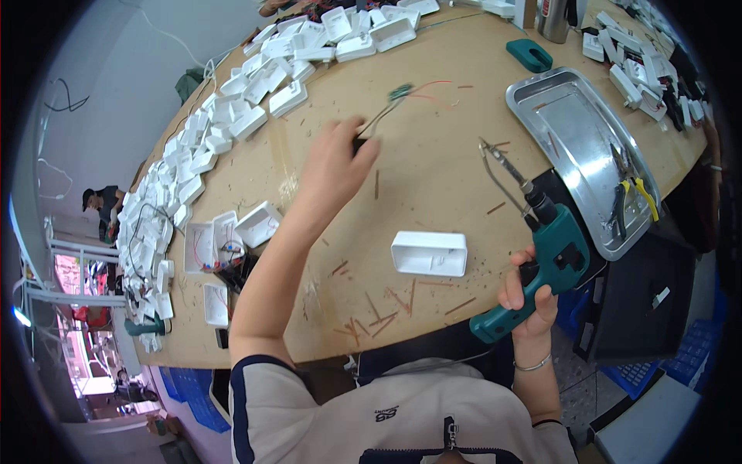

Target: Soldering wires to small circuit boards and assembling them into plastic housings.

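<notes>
My left hand [334,161] is closed over the table on a small black piece, mostly hidden by the fingers. From it, thin dark wires [378,117] run to a small green circuit board [399,92], slightly blurred, with red wires trailing off its far side. My right hand [532,298] grips the handle of a green soldering gun [558,251], a finger at its trigger. The gun's metal tip points up and away, apart from the board. Between my forearms, near the front edge, an open white plastic case [430,264] lies on the table.
Many white cases [270,77] are heaped along the far and left edges. A steel tray [533,97] with cutters [621,209] sits to the right. Wired cases [199,247] lie left of my forearm. Brown strips [375,317] litter the tabletop. Another person [103,205] is far left.
</notes>
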The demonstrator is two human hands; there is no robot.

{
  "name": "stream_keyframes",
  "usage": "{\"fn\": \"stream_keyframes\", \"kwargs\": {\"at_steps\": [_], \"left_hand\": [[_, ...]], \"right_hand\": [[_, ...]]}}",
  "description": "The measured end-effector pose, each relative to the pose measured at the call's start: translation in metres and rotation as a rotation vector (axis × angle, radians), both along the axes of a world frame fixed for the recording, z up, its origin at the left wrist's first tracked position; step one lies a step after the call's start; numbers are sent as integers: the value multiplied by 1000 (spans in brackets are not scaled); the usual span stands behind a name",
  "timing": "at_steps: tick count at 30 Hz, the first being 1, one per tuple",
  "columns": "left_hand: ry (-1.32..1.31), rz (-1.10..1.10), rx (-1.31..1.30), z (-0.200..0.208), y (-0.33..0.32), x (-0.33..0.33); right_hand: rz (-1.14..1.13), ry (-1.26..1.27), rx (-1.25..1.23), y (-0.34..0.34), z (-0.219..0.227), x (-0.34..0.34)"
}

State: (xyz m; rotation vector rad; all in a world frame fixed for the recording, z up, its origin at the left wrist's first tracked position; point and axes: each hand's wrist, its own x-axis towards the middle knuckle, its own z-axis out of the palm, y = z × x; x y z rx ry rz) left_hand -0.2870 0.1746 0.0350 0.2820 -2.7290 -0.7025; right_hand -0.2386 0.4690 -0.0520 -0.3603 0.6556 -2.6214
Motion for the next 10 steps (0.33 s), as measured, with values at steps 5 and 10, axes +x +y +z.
{"fn": "stream_keyframes", "kwargs": {"at_steps": [5,10], "left_hand": [[-203,175,-76,14,-9,127],[-342,22,-246,9,-12,189]], "right_hand": [[13,6,-16,-3,-3,0],[44,10,-10,-1,-7,1]]}}
